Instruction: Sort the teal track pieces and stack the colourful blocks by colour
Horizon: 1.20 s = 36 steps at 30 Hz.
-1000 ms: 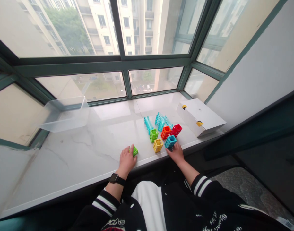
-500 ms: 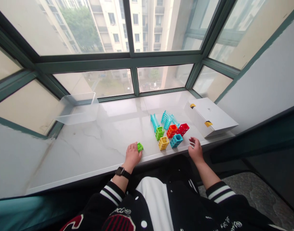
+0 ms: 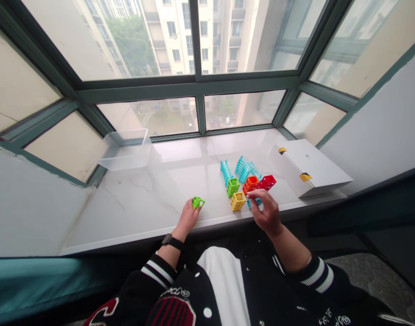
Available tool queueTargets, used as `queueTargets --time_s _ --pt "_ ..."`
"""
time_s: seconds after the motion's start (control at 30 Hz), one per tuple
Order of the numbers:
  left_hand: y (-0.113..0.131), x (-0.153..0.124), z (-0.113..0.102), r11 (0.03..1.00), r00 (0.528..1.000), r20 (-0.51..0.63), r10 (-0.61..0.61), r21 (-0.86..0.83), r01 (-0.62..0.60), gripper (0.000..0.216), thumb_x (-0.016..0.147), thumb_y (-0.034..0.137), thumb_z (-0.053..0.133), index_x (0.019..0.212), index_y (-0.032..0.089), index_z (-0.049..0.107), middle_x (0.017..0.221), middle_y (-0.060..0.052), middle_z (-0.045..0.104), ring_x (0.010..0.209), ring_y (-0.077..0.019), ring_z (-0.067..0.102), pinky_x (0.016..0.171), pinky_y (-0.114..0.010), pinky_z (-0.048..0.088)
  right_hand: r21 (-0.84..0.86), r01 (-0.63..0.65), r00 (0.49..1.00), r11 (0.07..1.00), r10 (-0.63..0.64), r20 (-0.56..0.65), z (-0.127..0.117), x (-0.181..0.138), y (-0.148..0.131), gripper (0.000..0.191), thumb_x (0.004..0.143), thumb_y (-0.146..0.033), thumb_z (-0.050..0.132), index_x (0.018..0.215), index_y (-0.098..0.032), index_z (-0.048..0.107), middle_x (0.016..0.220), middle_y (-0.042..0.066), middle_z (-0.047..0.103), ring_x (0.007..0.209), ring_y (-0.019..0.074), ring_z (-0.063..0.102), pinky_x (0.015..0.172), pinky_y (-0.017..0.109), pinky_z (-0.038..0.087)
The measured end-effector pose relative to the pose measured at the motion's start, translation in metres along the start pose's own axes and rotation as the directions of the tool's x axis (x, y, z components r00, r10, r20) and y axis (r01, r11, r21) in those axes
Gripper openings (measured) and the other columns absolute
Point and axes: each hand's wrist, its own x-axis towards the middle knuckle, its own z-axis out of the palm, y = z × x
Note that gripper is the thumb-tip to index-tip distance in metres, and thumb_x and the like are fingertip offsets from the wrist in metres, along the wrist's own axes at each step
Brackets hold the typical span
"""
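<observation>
Between the thumb and fingers of my left hand is a small green block, held just over the sill's front part. My right hand reaches in over a blue block and hides most of it. Its thumb and forefinger are apart, with nothing seen between them. Close to those fingertips stand a yellow block and an orange block. A red block sits just beyond the right hand, and another green block stands behind the yellow one.
Behind the blocks lie clear turquoise track pieces and a ribbed straight one. A white box is on the right. At the far left stands a transparent plastic bin. Windows border the marble sill.
My right hand has moved left from beside the blocks to over the blue one. My left hand has turned and tilted the green block, showing more of it. The view has shifted slightly.
</observation>
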Motion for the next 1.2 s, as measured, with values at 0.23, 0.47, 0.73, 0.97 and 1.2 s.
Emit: queueTargets --time_s 0.23,0.47,0.73,0.97,1.2 --pt "0.048 -0.024 -0.028 0.927 0.998 0.044 -0.051 -0.369 0.064 0.056 0.102 0.062 0.051 0.138 0.019 0.048 0.125 -0.013 0.067 0.116 -0.0264 0.065 0.106 -0.045 0.048 0.185 -0.263 0.901 0.947 0.173 0.397 0.062 -0.008 -0.017 0.042 0.1 -0.024 0.059 0.142 -0.027 0.057 0.122 0.011 0.068 0.101 0.0225 0.07 0.086 0.041 0.064" --pt "0.099 -0.045 -0.031 0.835 0.979 0.098 0.18 -0.541 -0.099 0.057 0.105 0.056 0.052 0.15 0.024 0.039 0.14 -0.013 0.062 0.125 -0.0256 0.063 0.113 -0.046 0.046 0.198 -0.508 0.769 0.838 0.338 0.542 0.095 -0.012 -0.012 0.049 0.102 -0.046 0.059 0.146 -0.025 0.055 0.135 0.014 0.062 0.108 0.0243 0.071 0.087 0.041 0.065" --pt "0.106 -0.049 -0.027 0.86 0.931 0.197 0.307 -0.477 -0.183 0.054 0.105 0.048 0.055 0.152 0.024 0.04 0.142 -0.014 0.062 0.129 -0.0262 0.062 0.113 -0.045 0.046 0.24 -0.522 0.789 0.819 0.355 0.502 0.086 -0.011 -0.011 0.045 0.093 -0.05 0.072 0.129 -0.024 0.064 0.122 0.01 0.065 0.103 0.0233 0.069 0.084 0.038 0.065" --pt "0.046 -0.021 -0.01 0.973 0.994 0.102 0.027 -0.23 -0.003 0.067 0.102 0.05 0.054 0.159 0.022 0.033 0.108 -0.006 0.067 0.09 -0.0202 0.068 0.09 -0.039 0.054 0.243 -0.512 0.847 0.824 0.435 0.306 0.072 -0.011 -0.002 0.051 0.093 -0.056 0.073 0.13 -0.023 0.061 0.119 0.011 0.068 0.101 0.0249 0.071 0.087 0.041 0.065" --pt "-0.008 0.009 -0.013 0.992 0.999 -0.05 -0.007 0.124 0.013 0.071 0.095 0.035 0.065 0.158 0.02 0.036 0.118 -0.011 0.064 0.11 -0.027 0.064 0.103 -0.046 0.05 0.271 -0.561 0.81 0.782 0.449 0.378 0.061 -0.021 0.0 0.053 0.093 -0.059 0.072 0.131 -0.023 0.062 0.117 0.011 0.07 0.098 0.0233 0.072 0.087 0.04 0.065"
